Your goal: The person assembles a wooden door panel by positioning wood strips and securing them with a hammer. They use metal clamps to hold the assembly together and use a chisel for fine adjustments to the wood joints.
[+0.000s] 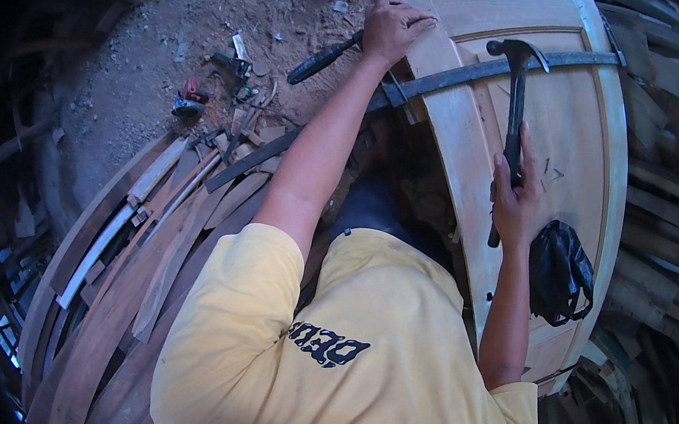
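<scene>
A pale wooden panel door (457, 154) lies in front of me, reaching to my right. My right hand (516, 197) is wrapped round the dark handle of a claw hammer (517, 94), whose head points away from me above the door. At the far left corner, my left hand (393, 29) rests on the wood with its fingers stretched over the surface. A dark metal bar clamp (495, 67) crosses the door beside it, and a black-handled tool (318, 62) sits just left of that wrist. Several small nails (552, 172) lie on the panel by the hammer.
A black plastic bag (561, 272) sits on the door's right side. Stacked boards (116, 288) fill the left, and more timber (671, 205) is piled at the right. A red power tool (191, 99) lies on the dusty ground (195, 15) among wood scraps.
</scene>
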Demonstrator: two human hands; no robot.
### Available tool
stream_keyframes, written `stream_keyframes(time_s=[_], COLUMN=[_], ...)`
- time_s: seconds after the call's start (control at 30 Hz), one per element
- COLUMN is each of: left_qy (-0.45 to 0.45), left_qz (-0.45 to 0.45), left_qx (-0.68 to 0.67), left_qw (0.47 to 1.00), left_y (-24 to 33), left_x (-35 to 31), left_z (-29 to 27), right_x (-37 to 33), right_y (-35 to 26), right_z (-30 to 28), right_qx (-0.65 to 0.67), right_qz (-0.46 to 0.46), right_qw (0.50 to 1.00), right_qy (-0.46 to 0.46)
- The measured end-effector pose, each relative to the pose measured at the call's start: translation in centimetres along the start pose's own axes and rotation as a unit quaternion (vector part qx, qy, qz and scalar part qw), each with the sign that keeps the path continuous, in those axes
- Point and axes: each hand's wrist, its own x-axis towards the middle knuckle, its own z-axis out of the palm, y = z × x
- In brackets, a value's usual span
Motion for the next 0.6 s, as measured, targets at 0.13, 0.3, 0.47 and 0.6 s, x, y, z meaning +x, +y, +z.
stream_keyframes(time_s=[0.13,0.3,0.47,0.6], left_qy=[0.006,-0.001,0.01,0.016], left_qz=[-0.001,0.009,0.03,0.039], left_qx=[0.009,0.013,0.018,0.022], left_qw=[1.0,1.0,0.999,0.999], left_y=[-0.1,-0.3,-0.2,0.1], left_x=[-0.2,-0.3,-0.5,-0.4], left_z=[0.1,0.4,0.2,0.5], right_x=[1.3,2.7,3.9,5.7], right_y=[-0.7,-0.6,0.0,1.2], right_z=[1.6,2.8,4.5,5.6], right_qx=[-0.018,-0.04,-0.114,-0.155], right_qz=[-0.017,-0.026,-0.186,-0.311], right_qw=[1.0,0.999,0.976,0.937], right_qy=[0.001,-0.018,0.015,0.021])
